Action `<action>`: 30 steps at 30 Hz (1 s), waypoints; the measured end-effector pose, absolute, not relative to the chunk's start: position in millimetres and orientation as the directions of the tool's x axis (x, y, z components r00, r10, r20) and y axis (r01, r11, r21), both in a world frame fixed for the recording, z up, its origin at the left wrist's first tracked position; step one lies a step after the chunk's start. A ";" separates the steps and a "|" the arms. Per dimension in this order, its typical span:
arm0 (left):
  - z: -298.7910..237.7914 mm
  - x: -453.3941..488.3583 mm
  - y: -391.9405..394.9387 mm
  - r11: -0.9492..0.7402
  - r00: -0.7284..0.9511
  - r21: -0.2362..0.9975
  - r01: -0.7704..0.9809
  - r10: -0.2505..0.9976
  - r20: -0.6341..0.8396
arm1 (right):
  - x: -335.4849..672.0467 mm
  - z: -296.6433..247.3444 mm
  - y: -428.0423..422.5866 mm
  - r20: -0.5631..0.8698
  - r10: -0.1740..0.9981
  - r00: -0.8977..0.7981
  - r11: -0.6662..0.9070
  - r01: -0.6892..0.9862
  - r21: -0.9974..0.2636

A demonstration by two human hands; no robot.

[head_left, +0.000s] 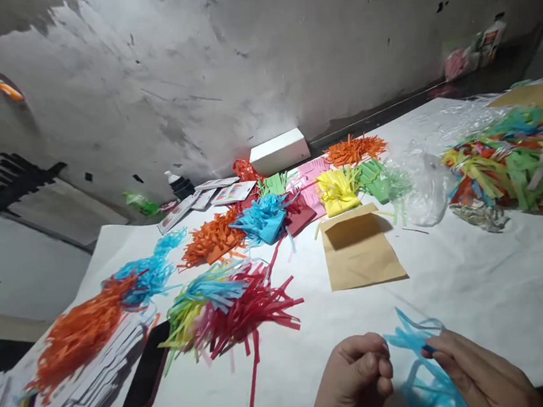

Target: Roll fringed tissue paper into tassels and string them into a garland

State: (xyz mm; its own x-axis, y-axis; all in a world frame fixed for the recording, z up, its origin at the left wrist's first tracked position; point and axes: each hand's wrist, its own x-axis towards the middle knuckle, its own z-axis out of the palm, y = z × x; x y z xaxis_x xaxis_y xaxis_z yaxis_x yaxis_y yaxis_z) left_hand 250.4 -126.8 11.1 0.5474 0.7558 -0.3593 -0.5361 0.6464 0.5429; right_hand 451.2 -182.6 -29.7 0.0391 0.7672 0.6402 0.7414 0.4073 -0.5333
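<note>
My left hand [358, 377] is curled into a loose fist at the bottom middle, and what its fingers hold is hidden. My right hand [480, 375] pinches light blue paper strips [418, 356] that loop between both hands. They lie just above the white table cover [476, 286]. A brown paper envelope [360, 249] rests flat a little beyond the hands.
Piles of cut paper strips cover the table: red [248, 314], orange [80, 334], blue [261, 220], yellow [337, 191], green [379, 180] and a mixed heap [517, 160] at right. A black phone [146, 372], a white box [279, 151], clear plastic bag [423, 182] and printed cards [213, 196] lie nearby.
</note>
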 end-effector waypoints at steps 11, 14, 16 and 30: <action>-20.3 238.9 -141.0 0.515 0.447 0.577 -0.634 0.853 -0.269 | 421.7 -19.2 -193.6 0.633 0.761 -0.143 0.493 0.761 -0.421; -28.2 240.5 -143.6 0.478 0.400 0.592 -0.649 0.876 -0.269 | 417.3 -14.3 -191.8 0.618 0.772 -0.148 0.501 0.741 -0.448; -31.2 240.5 -144.8 0.464 0.381 0.589 -0.661 0.884 -0.269 | 415.7 -13.2 -191.2 0.622 0.771 -0.139 0.499 0.738 -0.454; -17.4 234.8 -142.3 0.510 0.470 0.559 -0.653 0.853 -0.229 | 411.8 -19.0 -189.6 0.641 0.756 -0.133 0.482 0.776 -0.407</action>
